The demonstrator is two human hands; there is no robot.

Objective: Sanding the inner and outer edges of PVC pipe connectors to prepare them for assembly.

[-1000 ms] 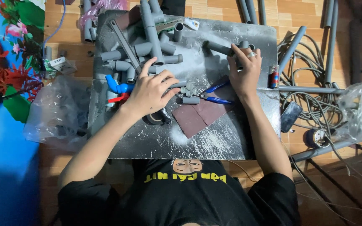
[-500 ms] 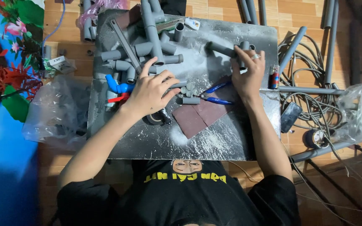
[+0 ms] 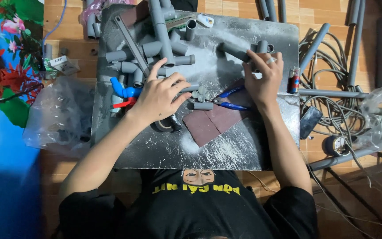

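My two hands, left hand [image 3: 158, 95] and right hand [image 3: 265, 79], work over one dusty metal desk [image 3: 244, 146]. On it lie one pair of blue-handled pliers [image 3: 228, 99], one blue valve with a red lever [image 3: 124, 94], two squares of brown sandpaper [image 3: 213, 121], one roll of black tape [image 3: 166, 125] and one small can [image 3: 293, 81]. Two clear plastic bags [image 3: 60, 115] flank the desk, one on each side. The grey pipe fittings [image 3: 155, 48] are piled too thickly to count.

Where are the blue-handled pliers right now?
The blue-handled pliers lie mid-board in the head view, just below the right hand, above the brown sandpaper sheets.
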